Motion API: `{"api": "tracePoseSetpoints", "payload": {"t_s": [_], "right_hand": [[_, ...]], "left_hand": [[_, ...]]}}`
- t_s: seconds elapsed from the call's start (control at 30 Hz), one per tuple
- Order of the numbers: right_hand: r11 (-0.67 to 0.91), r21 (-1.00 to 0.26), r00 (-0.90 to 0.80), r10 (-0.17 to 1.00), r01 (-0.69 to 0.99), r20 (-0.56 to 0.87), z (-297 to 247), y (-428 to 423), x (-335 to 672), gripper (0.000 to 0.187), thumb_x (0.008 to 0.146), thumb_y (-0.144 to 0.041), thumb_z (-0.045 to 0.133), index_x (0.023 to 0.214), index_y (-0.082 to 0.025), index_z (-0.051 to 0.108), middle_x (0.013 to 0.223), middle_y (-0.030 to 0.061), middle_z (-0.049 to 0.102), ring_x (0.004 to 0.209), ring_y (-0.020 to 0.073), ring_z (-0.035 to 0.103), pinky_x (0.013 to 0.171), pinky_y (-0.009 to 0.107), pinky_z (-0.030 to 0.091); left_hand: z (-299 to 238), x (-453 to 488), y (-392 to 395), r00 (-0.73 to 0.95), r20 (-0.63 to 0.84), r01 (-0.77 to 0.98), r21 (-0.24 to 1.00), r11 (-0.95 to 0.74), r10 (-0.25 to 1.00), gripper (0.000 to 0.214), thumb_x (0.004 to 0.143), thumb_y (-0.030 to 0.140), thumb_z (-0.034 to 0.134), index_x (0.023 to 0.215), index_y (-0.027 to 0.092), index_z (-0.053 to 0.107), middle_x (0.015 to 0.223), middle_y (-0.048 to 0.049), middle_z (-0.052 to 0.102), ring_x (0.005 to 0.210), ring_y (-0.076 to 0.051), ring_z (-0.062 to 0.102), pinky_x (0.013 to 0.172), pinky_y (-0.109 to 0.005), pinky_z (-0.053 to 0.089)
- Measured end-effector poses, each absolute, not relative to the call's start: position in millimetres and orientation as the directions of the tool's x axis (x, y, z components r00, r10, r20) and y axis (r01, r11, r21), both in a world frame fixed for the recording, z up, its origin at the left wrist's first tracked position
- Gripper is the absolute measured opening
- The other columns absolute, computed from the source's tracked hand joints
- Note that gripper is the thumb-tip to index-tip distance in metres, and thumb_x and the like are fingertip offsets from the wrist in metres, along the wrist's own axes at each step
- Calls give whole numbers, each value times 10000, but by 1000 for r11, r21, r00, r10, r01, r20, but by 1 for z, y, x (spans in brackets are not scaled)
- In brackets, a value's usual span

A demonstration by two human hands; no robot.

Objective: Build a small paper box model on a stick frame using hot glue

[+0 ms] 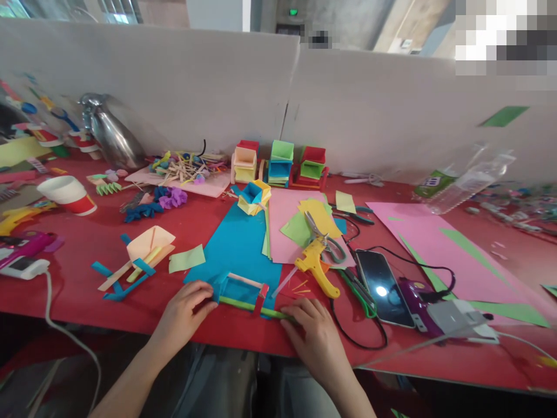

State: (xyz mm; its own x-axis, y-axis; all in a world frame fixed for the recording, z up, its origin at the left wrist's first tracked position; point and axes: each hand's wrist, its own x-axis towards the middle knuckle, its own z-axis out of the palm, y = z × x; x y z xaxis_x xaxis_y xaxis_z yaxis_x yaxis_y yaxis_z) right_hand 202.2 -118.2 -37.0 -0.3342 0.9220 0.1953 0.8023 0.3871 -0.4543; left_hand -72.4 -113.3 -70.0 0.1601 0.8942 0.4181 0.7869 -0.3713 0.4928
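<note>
My left hand rests on the red table, fingers bent, pinching the left end of a small paper frame made of blue, pink and red strips. Along the frame's near side lies a thin green paper rod. My right hand lies over the rod's right end, fingers curled down on it. The frame sits on the near edge of a blue paper sheet. A yellow glue gun lies just right of the frame, beyond my right hand.
Scissors lie on yellow and green paper scraps. A phone with a black cable and a charger sits at right. Coloured paper boxes, a pile of sticks, a paper cup, a steel kettle and pink sheets fill the back.
</note>
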Motion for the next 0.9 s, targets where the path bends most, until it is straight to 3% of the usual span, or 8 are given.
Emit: {"api": "tracePoseSetpoints", "payload": {"t_s": [0.17, 0.27, 0.5, 0.67, 0.9], "right_hand": [[431, -338, -373, 900, 837, 224, -36, -117, 185, 190, 766, -269, 609, 955, -266, 621, 905, 34, 615, 844, 226, 499, 724, 352, 390], [457, -294, -395, 885, 839, 249, -40, -115, 174, 119, 766, -261, 610, 883, -253, 630, 860, 22, 620, 811, 214, 495, 710, 336, 370], [457, -319, -375, 881, 830, 289, -43, -114, 172, 46, 780, -243, 595, 806, -241, 633, 810, 16, 613, 781, 195, 484, 692, 306, 345], [465, -320, -392, 880, 825, 267, -43, -112, 174, 57, 788, -233, 584, 816, -240, 634, 814, 17, 615, 783, 191, 492, 695, 300, 354], [494, -326, -439, 868, 806, 230, -38, -109, 176, 64, 790, -213, 576, 836, -220, 620, 859, 34, 623, 816, 197, 527, 734, 317, 395]], "left_hand": [[-67, -70, -112, 185, 400, 782, 493, -381, 898, 143, 795, 319, 534, 760, 200, 604, 834, -32, 624, 795, -165, 606, 726, -268, 495], [-67, -69, -112, 201, 379, 788, 486, -379, 904, 146, 794, 330, 537, 753, 202, 595, 845, -30, 626, 811, -170, 602, 739, -281, 487], [-62, -78, -116, 155, 262, 753, 593, -286, 952, 187, 758, 294, 583, 935, 235, 569, 883, -18, 631, 839, -175, 600, 735, -296, 504], [-61, -81, -116, 161, 269, 765, 574, -292, 950, 171, 749, 315, 587, 906, 259, 625, 923, -16, 637, 896, -184, 594, 792, -307, 491], [-60, -75, -116, 220, 316, 776, 517, -362, 923, 134, 809, 312, 514, 812, 225, 616, 843, -25, 622, 833, -169, 584, 743, -293, 481]]}}
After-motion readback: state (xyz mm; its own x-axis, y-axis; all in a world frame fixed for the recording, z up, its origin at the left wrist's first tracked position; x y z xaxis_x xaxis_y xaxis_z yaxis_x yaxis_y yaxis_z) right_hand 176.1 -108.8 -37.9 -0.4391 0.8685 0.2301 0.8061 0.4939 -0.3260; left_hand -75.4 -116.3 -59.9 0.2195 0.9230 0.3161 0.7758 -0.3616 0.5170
